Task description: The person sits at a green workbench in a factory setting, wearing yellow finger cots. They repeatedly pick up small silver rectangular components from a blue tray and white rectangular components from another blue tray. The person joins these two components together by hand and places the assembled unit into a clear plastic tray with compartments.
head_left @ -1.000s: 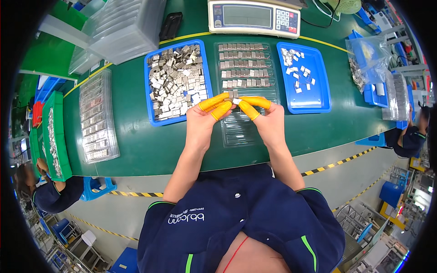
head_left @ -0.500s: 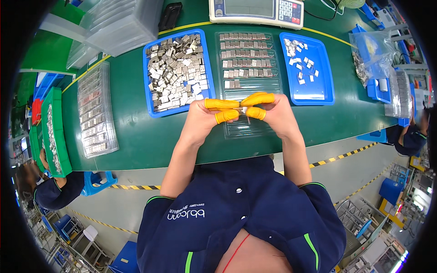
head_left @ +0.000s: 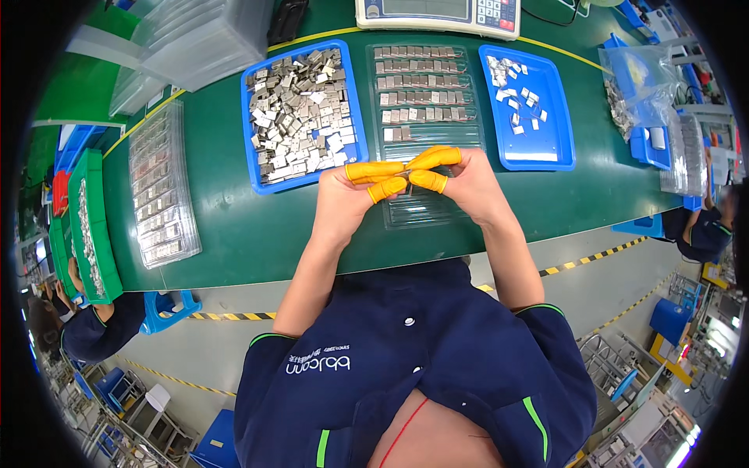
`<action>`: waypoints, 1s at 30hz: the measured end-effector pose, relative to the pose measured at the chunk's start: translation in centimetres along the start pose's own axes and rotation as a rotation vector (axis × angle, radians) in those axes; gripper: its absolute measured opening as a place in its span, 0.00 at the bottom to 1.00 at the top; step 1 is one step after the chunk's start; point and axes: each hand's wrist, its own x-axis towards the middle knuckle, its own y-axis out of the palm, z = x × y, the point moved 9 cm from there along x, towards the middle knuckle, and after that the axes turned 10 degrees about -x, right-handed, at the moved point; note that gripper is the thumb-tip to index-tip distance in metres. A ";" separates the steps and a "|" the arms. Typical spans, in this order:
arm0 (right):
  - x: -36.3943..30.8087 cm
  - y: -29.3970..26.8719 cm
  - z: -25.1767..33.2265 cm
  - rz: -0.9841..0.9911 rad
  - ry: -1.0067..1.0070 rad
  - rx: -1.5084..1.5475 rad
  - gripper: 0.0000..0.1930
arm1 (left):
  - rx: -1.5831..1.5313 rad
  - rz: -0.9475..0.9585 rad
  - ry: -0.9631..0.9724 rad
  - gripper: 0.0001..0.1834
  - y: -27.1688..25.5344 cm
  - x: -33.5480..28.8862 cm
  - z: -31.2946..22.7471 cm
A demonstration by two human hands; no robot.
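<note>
Head view, first inspector: "From the left, a blue tray is holding loose metal pieces. What is your left hand doing?"

Second inspector: "Its fingertips, in yellow finger covers, are closing on a small grey piece, mostly hidden, above the clear tray."

First: "Handling?"

Second: "You are probably gripping something light, stiff and slightly slick; any attached wires would be its fragile part. Solid side edges are offering your best hold. Your right hand is pinching the piece's other side. Farther right, a second blue tray is holding small white pieces."
</note>
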 end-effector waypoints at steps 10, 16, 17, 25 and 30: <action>0.8 -2.7 3.8 -0.584 -0.473 -1.099 0.08 | 0.445 -0.400 0.319 0.11 -7.0 -1.0 -6.2; 1.1 -1.6 3.1 -0.526 -0.541 -1.087 0.07 | 0.978 -0.517 0.381 0.12 -7.2 -0.8 -8.9; 1.0 -1.7 3.1 -0.519 -0.541 -1.081 0.07 | 1.040 -0.485 0.388 0.12 -7.0 -0.4 -8.7; -0.1 -10.6 1.6 -0.679 -0.273 -0.753 0.08 | 1.428 -0.363 0.423 0.15 -4.0 1.5 -7.9; 0.2 -18.1 -1.0 -0.805 0.032 -0.800 0.13 | 1.231 -0.412 0.370 0.08 -3.5 1.5 -8.4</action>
